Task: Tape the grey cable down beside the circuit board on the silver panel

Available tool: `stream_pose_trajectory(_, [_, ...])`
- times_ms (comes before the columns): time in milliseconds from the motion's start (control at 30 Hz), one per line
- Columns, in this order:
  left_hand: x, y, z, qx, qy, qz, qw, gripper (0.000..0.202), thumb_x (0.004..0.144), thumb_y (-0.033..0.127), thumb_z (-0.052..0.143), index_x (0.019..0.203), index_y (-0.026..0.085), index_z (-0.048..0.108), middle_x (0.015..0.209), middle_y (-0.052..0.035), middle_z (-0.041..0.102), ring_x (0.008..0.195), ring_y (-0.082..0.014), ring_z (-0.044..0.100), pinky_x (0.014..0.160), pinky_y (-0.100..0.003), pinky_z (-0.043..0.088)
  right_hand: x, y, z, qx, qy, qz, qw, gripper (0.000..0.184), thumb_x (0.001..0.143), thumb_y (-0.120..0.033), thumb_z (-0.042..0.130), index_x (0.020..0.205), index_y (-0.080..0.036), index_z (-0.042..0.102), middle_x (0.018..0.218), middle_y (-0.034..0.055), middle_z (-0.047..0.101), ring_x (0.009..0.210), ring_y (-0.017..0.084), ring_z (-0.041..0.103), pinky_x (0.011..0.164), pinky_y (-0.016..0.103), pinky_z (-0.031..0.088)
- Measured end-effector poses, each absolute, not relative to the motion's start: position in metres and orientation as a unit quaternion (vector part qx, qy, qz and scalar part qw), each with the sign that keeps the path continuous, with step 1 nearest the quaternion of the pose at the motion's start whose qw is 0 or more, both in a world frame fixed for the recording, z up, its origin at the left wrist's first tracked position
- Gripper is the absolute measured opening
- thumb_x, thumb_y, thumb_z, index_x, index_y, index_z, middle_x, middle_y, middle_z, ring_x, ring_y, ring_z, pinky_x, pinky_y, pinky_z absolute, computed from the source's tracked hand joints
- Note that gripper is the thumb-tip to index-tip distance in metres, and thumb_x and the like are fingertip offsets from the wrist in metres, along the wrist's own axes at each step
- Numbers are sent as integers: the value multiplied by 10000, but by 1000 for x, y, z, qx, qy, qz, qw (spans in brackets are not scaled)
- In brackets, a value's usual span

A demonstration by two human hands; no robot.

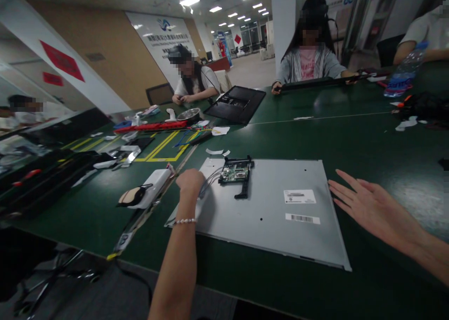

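A grey metal display panel [266,212] lies back side up on the green table [351,137] in front of me. A green circuit board in a black bracket [235,172] sits at its far edge, with thin wires running left from it. My left hand [191,182] is closed at the panel's left far corner, right where those wires end; what its fingers hold is hidden. A bead bracelet is on that wrist. My right hand [365,203] hovers flat at the panel's right edge, fingers stretched out and apart, holding nothing.
A white device with a dark strap [147,193] lies left of the panel. Farther left are black tool cases [42,179], a red bar [150,127], a metal bowl [189,115] and cables. Other people sit across the table by black panels [238,104]. A water bottle [403,74] stands far right.
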State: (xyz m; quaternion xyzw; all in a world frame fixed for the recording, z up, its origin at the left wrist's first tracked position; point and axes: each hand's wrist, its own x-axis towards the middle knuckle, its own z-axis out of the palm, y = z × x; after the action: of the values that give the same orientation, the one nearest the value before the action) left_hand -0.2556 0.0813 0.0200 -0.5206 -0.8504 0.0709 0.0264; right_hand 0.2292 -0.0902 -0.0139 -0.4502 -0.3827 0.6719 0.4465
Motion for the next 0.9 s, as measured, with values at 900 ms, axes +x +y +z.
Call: stream_pose_trajectory(900, [-190,63,40,-575,-802,162,19,473,900,345,396,1119,67,708,1168,-243,664,1104,-345,632,849,-389,508,270,-80,0,-583,-375,586,419,753,823,-594,567,1490,-432,258,1575,32,314,1422,248,315,1156,404,269])
